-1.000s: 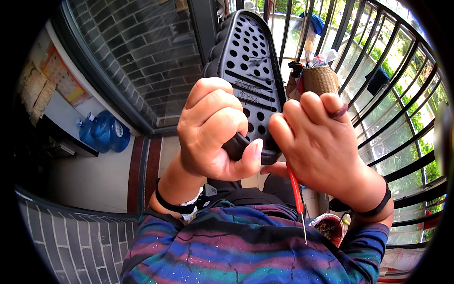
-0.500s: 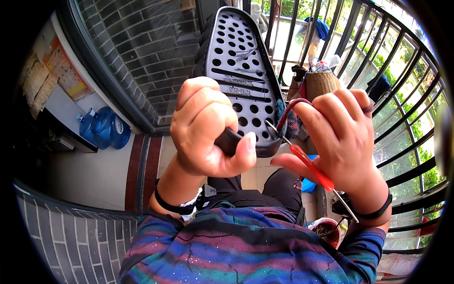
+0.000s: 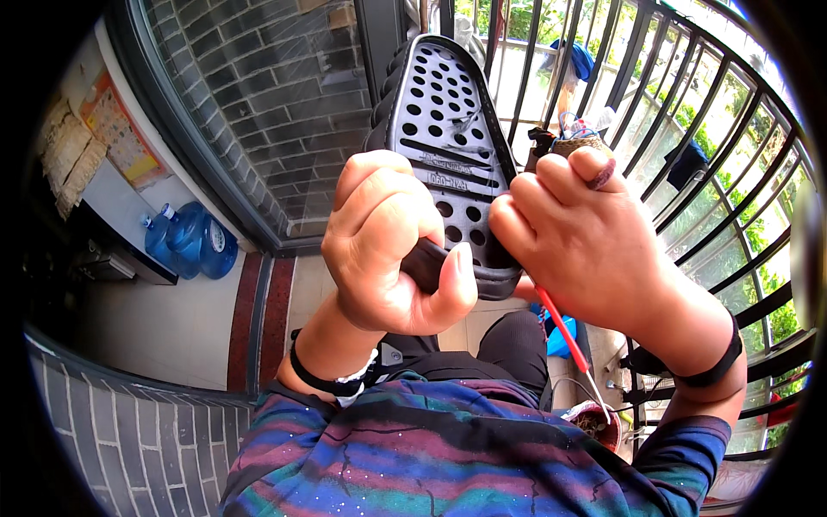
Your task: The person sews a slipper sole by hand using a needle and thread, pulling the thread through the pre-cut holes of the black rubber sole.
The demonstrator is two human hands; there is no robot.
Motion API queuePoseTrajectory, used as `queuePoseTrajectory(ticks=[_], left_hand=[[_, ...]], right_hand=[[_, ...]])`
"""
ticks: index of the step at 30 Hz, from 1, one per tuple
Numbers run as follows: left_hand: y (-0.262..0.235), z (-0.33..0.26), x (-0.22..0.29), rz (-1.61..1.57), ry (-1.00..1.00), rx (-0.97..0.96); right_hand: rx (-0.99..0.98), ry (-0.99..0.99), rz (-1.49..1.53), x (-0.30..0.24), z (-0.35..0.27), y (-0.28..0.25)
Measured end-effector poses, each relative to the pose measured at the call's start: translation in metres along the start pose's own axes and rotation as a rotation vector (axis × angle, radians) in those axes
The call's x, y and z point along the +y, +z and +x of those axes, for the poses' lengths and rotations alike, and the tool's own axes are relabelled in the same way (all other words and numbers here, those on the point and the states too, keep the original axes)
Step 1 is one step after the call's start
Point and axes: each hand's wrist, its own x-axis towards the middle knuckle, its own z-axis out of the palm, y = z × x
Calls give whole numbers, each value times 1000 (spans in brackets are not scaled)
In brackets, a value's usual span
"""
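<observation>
A black shoe sole (image 3: 439,133) with rows of round holes and ridges across its middle is held up in front of me. Its lower left edge is in my left hand (image 3: 383,246), fingers curled around it and thumb extended. My right hand (image 3: 586,241) is closed against the sole's lower right side. From under it slants a thin metal tool with a red handle (image 3: 560,320); its upper tip is hidden by the hand. Dark red yarn (image 3: 601,176) shows at the little finger of that hand. The knitted piece beside the sole is now covered.
Black railings (image 3: 732,121) curve along the right. A woven basket (image 3: 577,146) with odds and ends stands beyond my right hand. Blue water bottles (image 3: 202,241) stand on the floor at left, past a door frame. A pot (image 3: 594,422) sits low right.
My right hand has moved left against the sole and its fingers have folded in. The tool has become steeper. The sole and my left hand have shifted slightly down and to the right.
</observation>
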Motion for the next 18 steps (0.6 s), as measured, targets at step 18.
queuePoseTrajectory(ticks=[18], left_hand=[[-22, -12, -21, -303, -82, -279]], right_hand=[[208, 135, 724, -38, -35, -5]])
